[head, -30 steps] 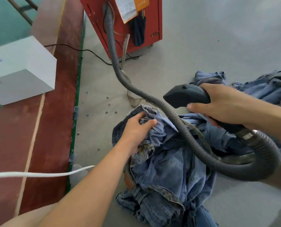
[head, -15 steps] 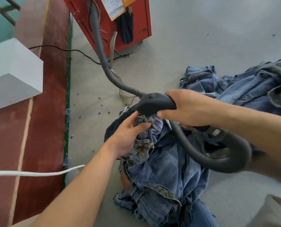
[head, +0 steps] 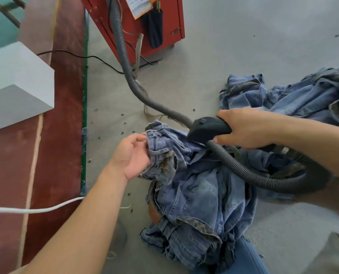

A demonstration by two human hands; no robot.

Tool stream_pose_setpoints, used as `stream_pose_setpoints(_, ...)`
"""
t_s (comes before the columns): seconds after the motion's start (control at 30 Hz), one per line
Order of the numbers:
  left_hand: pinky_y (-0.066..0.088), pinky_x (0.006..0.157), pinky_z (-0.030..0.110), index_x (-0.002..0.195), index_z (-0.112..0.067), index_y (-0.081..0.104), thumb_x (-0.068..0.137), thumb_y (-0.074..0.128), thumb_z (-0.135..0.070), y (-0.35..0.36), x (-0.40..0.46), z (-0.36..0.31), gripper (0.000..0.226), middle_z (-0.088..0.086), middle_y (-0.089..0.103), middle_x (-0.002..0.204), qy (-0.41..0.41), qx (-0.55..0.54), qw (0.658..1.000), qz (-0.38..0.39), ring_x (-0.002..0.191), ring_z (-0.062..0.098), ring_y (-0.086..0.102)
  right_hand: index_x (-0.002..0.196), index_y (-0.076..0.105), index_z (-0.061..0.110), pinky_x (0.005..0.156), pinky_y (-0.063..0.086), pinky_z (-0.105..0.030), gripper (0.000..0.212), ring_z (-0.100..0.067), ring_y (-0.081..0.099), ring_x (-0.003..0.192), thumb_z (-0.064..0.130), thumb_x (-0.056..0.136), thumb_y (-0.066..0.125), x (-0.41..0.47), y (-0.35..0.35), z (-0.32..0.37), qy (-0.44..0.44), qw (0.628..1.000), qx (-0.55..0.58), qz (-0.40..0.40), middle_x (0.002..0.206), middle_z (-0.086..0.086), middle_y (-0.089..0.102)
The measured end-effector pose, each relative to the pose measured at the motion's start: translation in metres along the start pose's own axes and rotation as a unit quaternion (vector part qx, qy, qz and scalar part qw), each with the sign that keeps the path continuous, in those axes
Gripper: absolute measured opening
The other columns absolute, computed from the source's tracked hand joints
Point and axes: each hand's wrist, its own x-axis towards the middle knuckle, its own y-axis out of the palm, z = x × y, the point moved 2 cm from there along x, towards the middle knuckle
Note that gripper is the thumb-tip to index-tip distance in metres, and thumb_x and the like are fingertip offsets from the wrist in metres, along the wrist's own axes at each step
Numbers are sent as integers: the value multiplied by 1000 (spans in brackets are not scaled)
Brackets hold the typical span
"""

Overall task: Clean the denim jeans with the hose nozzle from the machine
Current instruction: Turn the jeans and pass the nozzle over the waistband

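A crumpled pair of blue denim jeans (head: 196, 196) lies on the grey floor in front of me. My left hand (head: 132, 155) grips a bunched fold at the jeans' upper left edge, fingers tucked into the cloth. My right hand (head: 245, 127) grips the black hose nozzle (head: 208, 128), whose tip points left and presses down onto the denim just right of my left hand. The grey ribbed hose (head: 243, 172) loops under my right forearm and runs up to the red machine (head: 137, 24) at the top.
A second heap of denim (head: 303, 97) lies at the right. A white block (head: 16, 84) sits on the red-brown strip (head: 60, 135) at left, crossed by a white cord (head: 36, 209). A black cable (head: 81, 56) runs to the machine. Small dark bits dot the floor.
The nozzle has come down and left from above the pile onto the denim. My left hand has turned and shifted its hold on the fold. The view has moved slightly.
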Motion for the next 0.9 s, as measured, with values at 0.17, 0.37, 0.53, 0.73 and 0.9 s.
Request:
stream_pose_setpoints(0.17, 53, 97, 60, 149, 1, 45, 93, 31, -36, 14, -10, -5, 69, 25, 56, 146, -20, -32, 996, 82, 121, 41, 60, 94, 50, 33, 46, 41, -20, 26, 2, 62, 54, 51, 92, 68, -6, 3, 27, -21, 999, 26, -28, 71, 6, 65)
stream_pose_setpoints(0.37, 59, 64, 27, 142, -9, 60, 106, 41, -5, 36, 2, 19, 41, 13, 68, 114, 6, 36, 999, 23, 86, 22, 64, 95, 53, 28, 40, 46, -21, 21, -11, 59, 37, 39, 94, 70, -18, 8, 37, 0, 990, 136, 35, 53, 1, 67)
stream_pose_setpoints(0.53, 58, 75, 33, 146, -7, 53, 105, 43, 1, 40, 9, 30, 43, 10, 68, 110, -6, 0, 1000, 26, 88, 21, 68, 97, 58, 18, 44, 55, -35, 20, -22, 60, 44, 35, 97, 70, -7, 15, 32, 57, 955, 288, -43, 57, -7, 66)
stream_pose_setpoints(0.73, 60, 77, 25, 133, -7, 54, 89, 66, 16, 54, 20, 46, 51, 9, 71, 115, 75, 57, 991, -93, 92, 16, 70, 93, 57, 18, 41, 49, -29, 22, -15, 56, 42, 33, 96, 73, -13, -6, 5, 104, 895, 423, -96, 54, 2, 58)
stream_pose_setpoints(0.9, 62, 88, 36, 118, -22, 57, 72, 84, 11, 60, 34, 62, 63, 5, 69, 116, 124, 196, 956, -178, 102, 20, 71, 96, 57, 15, 41, 51, -32, 26, -21, 58, 42, 35, 96, 72, -24, 0, -7, 115, 922, 358, -93, 54, -2, 60)
